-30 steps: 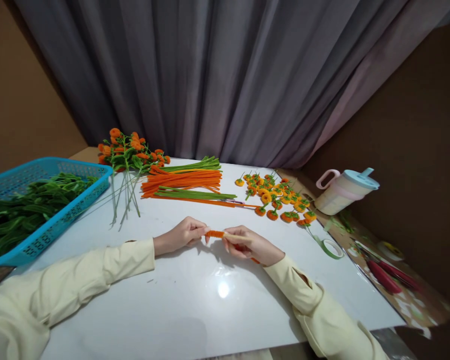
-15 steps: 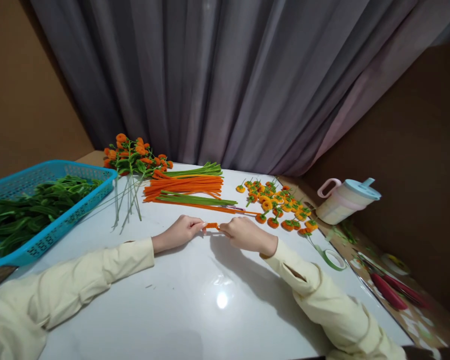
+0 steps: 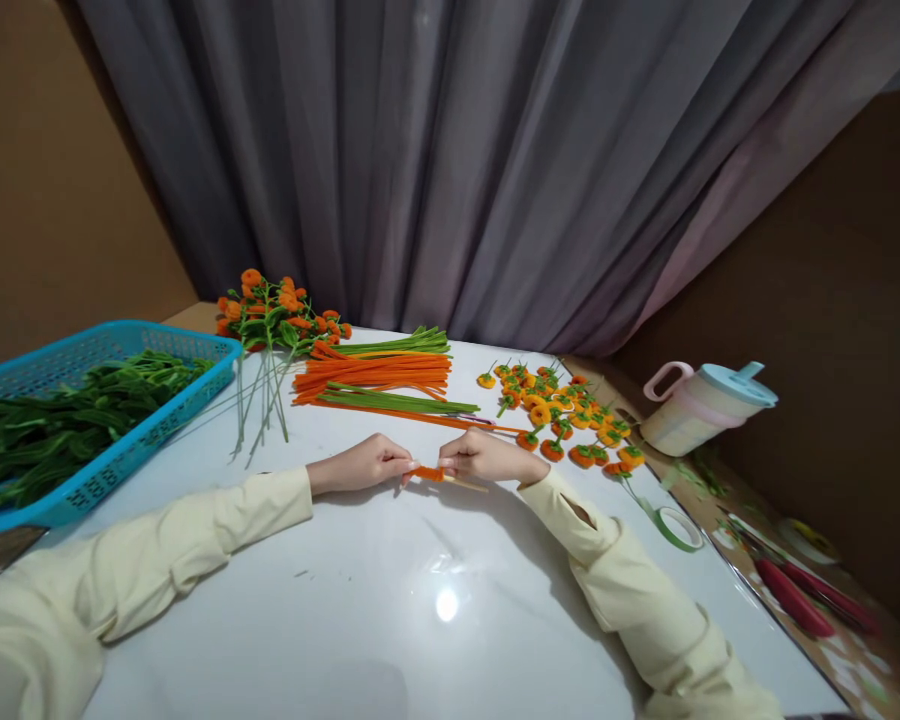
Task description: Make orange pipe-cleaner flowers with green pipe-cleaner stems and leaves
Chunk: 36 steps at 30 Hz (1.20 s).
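Observation:
Near the middle of the white table, an orange coil (image 3: 429, 474) is wound round a thin pale stick (image 3: 466, 484), whose free end points right. My left hand (image 3: 369, 464) pinches the coil's left end. At its right end, the fingertips of my right hand (image 3: 487, 457) are closed on the orange coil. Just beyond my hands lie orange fuzzy stems (image 3: 375, 374) and green stems (image 3: 397, 398). Small orange and yellow flower heads (image 3: 562, 412) are spread past my right hand.
A blue basket (image 3: 139, 440) of green leaves stands at left. Orange flowers on stems (image 3: 270, 310) lie behind it. On the right are a lidded cup (image 3: 709, 408), green tape (image 3: 679, 529) and red-handled pliers (image 3: 795, 598). A grey curtain (image 3: 420, 170) hangs behind.
The pale stick now shows beyond the coil on the right. My right hand has changed its grip, its fingertips now above the coil's right end. The view has shifted slightly.

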Tool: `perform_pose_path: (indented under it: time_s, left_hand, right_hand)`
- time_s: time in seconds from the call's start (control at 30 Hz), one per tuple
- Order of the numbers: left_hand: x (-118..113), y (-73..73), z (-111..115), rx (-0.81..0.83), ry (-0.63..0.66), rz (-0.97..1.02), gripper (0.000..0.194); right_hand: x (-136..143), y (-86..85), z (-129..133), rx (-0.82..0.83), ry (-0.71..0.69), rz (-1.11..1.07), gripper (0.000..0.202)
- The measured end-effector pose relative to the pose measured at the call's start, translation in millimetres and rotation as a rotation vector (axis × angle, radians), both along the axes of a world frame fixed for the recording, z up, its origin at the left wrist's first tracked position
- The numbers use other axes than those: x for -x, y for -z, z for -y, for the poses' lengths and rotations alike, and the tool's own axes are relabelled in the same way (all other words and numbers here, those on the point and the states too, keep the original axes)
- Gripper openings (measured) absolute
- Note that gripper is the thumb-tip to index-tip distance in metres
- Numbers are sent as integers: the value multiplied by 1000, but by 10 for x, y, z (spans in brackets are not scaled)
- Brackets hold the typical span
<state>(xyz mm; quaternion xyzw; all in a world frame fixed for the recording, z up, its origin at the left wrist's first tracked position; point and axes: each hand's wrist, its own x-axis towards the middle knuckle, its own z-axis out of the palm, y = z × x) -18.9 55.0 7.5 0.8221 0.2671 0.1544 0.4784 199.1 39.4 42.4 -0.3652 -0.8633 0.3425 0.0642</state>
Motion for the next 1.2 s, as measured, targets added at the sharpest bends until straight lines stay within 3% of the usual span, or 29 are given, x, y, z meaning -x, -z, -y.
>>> perform_pose_path:
  time_s: [0.13,0.27,0.4,0.53,0.7,0.83,1.03,1.1,1.2]
  left_hand:
    - [17,-1,-13,177,-28,72,43]
    - [0,41,-46,413,-166,225,42]
    - [-42,105,-79,366,-300,259,40]
    - [-81,110,-63,267,-364,213,38]
    - [-79,-19,-21,197,-277,113,38]
    - [-41,-97,-20,186,-135,-24,40]
    - [32,-64,-91,376,35,24,39]
    - [47,-24,-121,475,32,83,37]
    - [43,47,-149,542,-73,185,36]
  right_hand:
    - [17,123,-7,121,70,-104,36]
    - [74,257,-8,150,204,-173,33]
    - [168,305,-20,122,321,-135,33]
    - [187,183,37,46,360,-15,29]
    - [116,-83,183,-145,346,113,18]
    - [29,-144,150,-144,263,140,17]
    - [-123,81,-40,120,46,16,34]
    - [-117,176,-53,161,59,-42,40]
    - [-26,275,-36,141,149,-117,41]
